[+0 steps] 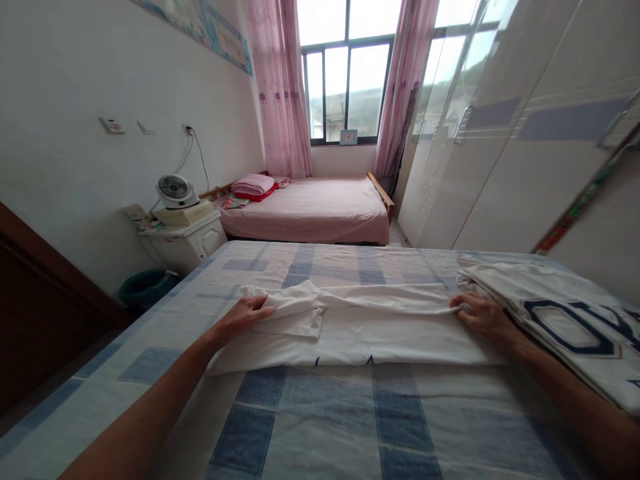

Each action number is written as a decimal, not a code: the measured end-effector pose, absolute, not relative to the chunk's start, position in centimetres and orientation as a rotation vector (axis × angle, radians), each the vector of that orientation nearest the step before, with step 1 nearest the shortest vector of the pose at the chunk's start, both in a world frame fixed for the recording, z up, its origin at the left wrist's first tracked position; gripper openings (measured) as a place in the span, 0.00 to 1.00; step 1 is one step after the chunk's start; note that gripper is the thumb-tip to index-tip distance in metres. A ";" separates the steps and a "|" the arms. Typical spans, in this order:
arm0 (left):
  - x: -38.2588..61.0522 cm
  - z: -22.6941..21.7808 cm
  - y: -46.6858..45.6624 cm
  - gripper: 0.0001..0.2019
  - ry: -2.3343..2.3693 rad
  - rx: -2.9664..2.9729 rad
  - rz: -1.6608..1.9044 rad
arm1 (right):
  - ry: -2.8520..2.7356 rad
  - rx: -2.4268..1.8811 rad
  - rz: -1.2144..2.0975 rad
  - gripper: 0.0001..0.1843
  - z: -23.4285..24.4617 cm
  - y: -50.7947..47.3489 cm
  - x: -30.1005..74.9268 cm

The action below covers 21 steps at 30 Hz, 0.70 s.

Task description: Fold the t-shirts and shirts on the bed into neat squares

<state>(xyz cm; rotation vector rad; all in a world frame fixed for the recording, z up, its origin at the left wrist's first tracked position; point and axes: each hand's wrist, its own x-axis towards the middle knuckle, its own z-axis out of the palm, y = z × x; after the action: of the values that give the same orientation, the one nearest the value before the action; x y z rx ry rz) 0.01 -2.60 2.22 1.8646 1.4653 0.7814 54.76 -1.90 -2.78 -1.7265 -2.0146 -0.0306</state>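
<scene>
A white T-shirt (pixel 400 330) lies on the bed in a long strip, with its far side folded over and one sleeve lying across its left part. Small dark blue marks show along its near edge. At the left end, my left hand (pixel 250 313) pinches the folded cloth between thumb and fingers. My right hand (pixel 480 317) grips the far fold at the right end, fingers curled round the cloth. Just beyond my right hand is another white garment (pixel 560 307) with large dark blue letters, folded and lying flat.
Beneath the clothes is a bed with a blue and white checked sheet (pixel 325 427). A second bed (pixel 325 210) with pink bedding stands by the window. On the left are a fan (pixel 176 191) on a cabinet (pixel 193 243) and a green bin (pixel 147 285). Glossy wardrobe doors (pixel 480 160) line the right.
</scene>
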 end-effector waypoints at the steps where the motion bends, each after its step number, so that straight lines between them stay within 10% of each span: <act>1: 0.3 2.4 -2.5 0.13 1.484 1.870 0.783 | -2.021 -1.727 -0.036 0.10 -2.8 -2.0 54.7; 21: 1.6 2.4 -4.4 0.17 1.513 1.755 0.905 | -2.123 -1.478 0.134 0.17 2.8 -3.0 40.7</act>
<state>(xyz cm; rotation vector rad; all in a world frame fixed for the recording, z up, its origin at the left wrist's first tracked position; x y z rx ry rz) 1.58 -4.36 2.43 1.7545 1.5126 0.9052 40.72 -2.98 2.84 -1.4782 -2.1232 0.1338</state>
